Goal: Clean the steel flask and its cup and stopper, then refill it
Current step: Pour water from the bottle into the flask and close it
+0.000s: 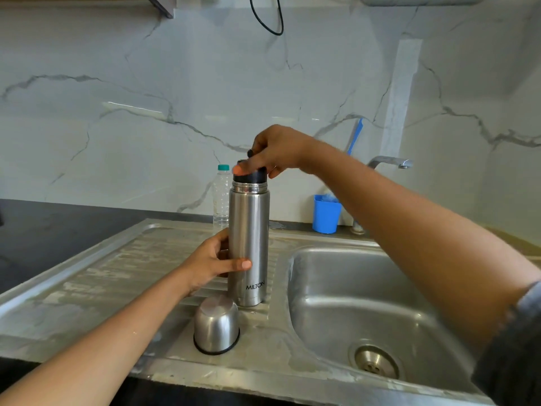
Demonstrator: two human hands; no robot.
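stopper [252, 177]: mostly under right hand [276, 152] | left hand [212, 260]: partly behind flask [248, 230], seemingly

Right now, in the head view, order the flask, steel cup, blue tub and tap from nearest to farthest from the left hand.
1. Flask: gripped mid-body by the left hand.
2. Cup: upside down, just in front of the flask.
3. Blue tub: at the back, right of the flask.
4. Tap: farthest back and right.
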